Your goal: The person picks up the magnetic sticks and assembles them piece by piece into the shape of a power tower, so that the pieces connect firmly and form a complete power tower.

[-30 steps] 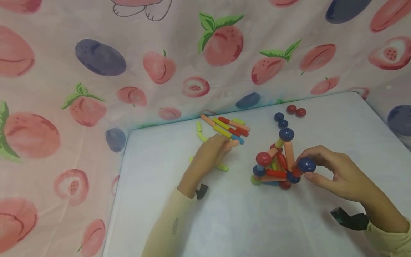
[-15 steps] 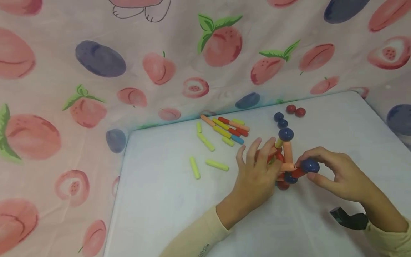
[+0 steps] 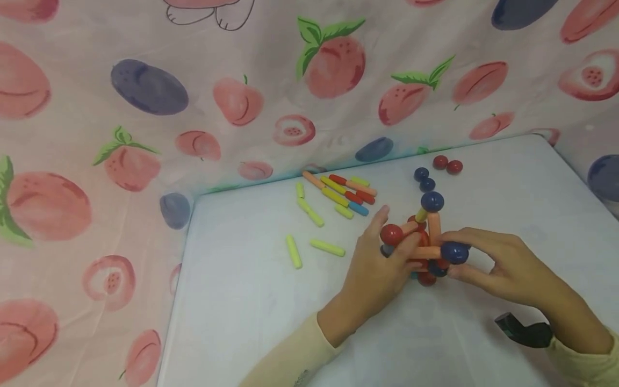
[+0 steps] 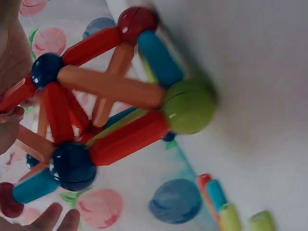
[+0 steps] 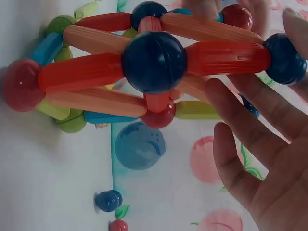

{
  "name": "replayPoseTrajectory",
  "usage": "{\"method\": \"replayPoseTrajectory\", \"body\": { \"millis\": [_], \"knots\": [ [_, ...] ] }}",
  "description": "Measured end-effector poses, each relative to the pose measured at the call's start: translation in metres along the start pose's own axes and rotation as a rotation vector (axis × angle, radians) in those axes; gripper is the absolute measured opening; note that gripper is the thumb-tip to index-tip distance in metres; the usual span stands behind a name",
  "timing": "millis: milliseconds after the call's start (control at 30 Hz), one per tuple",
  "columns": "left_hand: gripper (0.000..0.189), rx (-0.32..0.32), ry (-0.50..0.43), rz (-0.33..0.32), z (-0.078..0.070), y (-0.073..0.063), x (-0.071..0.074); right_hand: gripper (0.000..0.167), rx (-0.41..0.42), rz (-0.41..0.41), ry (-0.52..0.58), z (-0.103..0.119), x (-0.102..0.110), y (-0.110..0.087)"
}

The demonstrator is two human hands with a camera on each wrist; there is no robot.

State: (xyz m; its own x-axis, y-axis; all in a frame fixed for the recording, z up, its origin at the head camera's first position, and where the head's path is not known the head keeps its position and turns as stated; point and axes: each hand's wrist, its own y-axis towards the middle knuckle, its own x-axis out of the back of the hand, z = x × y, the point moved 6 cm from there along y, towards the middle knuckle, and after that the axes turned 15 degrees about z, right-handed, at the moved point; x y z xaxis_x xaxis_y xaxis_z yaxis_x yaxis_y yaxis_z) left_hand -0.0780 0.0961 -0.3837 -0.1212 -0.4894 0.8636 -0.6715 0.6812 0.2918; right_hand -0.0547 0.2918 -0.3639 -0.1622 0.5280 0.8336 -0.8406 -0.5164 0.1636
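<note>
Pinching the rod (image 3: 426,252) is the left hand (image 3: 369,269); the right hand (image 3: 508,263) is clamping the ball (image 3: 455,252), probably best for handling a light, stiff frame (image 4: 113,87).

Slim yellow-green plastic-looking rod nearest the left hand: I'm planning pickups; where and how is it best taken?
Probably pinch the yellow-green rod at its middle, from above, across its width: it lies flat, straight and apart from others.

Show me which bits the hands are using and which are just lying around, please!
Being used:
- ball-and-stick frame
- orange stick, held by the left hand
- big blue ball, pinched by the right hand

Lying about, maybe spares:
- yellow-green sticks
- mixed-colour sticks
- two loose blue balls
- two loose red balls
</note>
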Motion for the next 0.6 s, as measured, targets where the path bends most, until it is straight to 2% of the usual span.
{"method": "replayPoseTrajectory", "body": {
  "millis": [67, 100, 167, 233, 300, 333, 467, 533, 600],
  "knots": [
    [0.080, 0.051, -0.175, 0.010, 0.009, -0.005, -0.002, 0.074, -0.082, 0.022, -0.010, -0.005, 0.000, -0.002],
    [0.085, 0.036, -0.142, 0.004, 0.012, -0.008, -0.003, 0.074, -0.125, 0.044, -0.009, -0.008, -0.001, -0.003],
    [0.095, 0.083, -0.276, 0.024, 0.021, -0.013, -0.004, 0.073, -0.199, 0.108, 0.001, -0.014, -0.007, -0.003],
    [0.096, 0.122, -0.321, 0.056, 0.027, -0.016, -0.005, 0.068, -0.247, 0.188, 0.027, -0.019, -0.015, -0.001],
    [0.089, 0.121, -0.300, 0.066, 0.028, -0.017, -0.003, 0.062, -0.269, 0.236, 0.055, -0.022, -0.022, 0.001],
    [0.084, 0.101, -0.252, 0.070, 0.027, -0.017, -0.002, 0.060, -0.273, 0.246, 0.061, -0.022, -0.025, 0.002],
    [0.068, -0.023, -0.064, 0.061, 0.017, -0.015, 0.000, 0.057, -0.257, 0.219, 0.042, -0.020, -0.028, 0.004],
    [0.064, -0.062, -0.019, 0.041, 0.013, -0.015, 0.000, 0.057, -0.242, 0.210, 0.032, -0.020, -0.028, 0.005],
    [0.063, -0.066, -0.013, 0.027, 0.011, -0.015, 0.001, 0.059, -0.226, 0.209, 0.025, -0.021, -0.028, 0.006]
  ]
}}
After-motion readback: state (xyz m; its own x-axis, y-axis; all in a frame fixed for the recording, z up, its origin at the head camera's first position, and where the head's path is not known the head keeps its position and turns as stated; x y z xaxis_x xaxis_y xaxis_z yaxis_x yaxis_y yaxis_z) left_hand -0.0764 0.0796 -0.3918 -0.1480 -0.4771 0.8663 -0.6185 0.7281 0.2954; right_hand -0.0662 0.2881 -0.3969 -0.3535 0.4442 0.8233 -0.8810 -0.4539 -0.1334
